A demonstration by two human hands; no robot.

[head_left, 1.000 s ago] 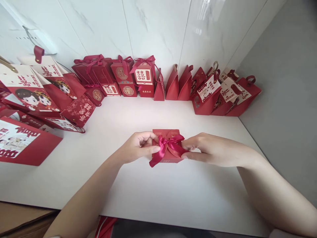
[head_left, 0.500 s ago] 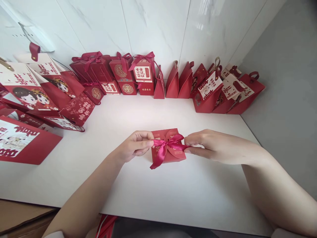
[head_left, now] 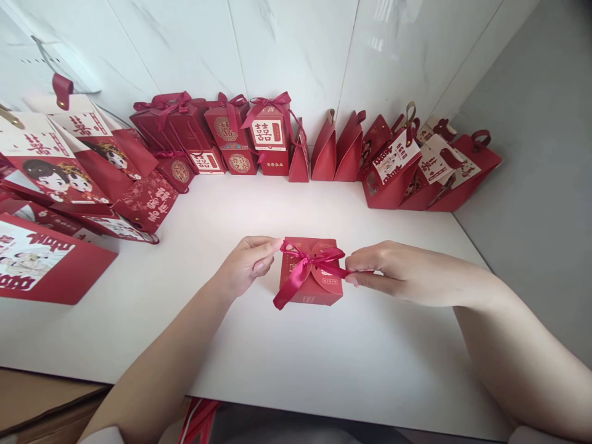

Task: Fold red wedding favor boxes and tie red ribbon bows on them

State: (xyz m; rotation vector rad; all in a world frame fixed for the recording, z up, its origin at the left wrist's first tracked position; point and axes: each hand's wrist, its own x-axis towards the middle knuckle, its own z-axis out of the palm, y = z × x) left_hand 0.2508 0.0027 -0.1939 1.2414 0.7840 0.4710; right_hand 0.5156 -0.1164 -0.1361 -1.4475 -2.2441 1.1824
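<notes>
In the middle of the white table sits a small red gift box [head_left: 319, 295] with gold print and curved flaps meeting on top. A shiny crimson ribbon [head_left: 296, 280] is tied in a bow over those flaps, one tail hanging across the front left corner. At the box's left side, my left hand [head_left: 250, 262] pinches the bow's left loop between thumb and forefinger. On the right, my right hand [head_left: 382, 268] is closed on the ribbon's other end beside the box. Both hands hold only ribbon, with the box between them.
Red boxes with ribbon bows [head_left: 231, 132] line the tiled wall [head_left: 296, 49]. Peaked red boxes [head_left: 324, 154] and handled bags [head_left: 393, 166] continue to the right. More printed bags [head_left: 55, 160] crowd the left. The white table [head_left: 222, 351] ends near me, above cardboard [head_left: 41, 401].
My left hand has moved slightly up and left, lifting the bow's left loop. The box has turned and tilted a little, showing more of its front. My right hand has barely moved.
</notes>
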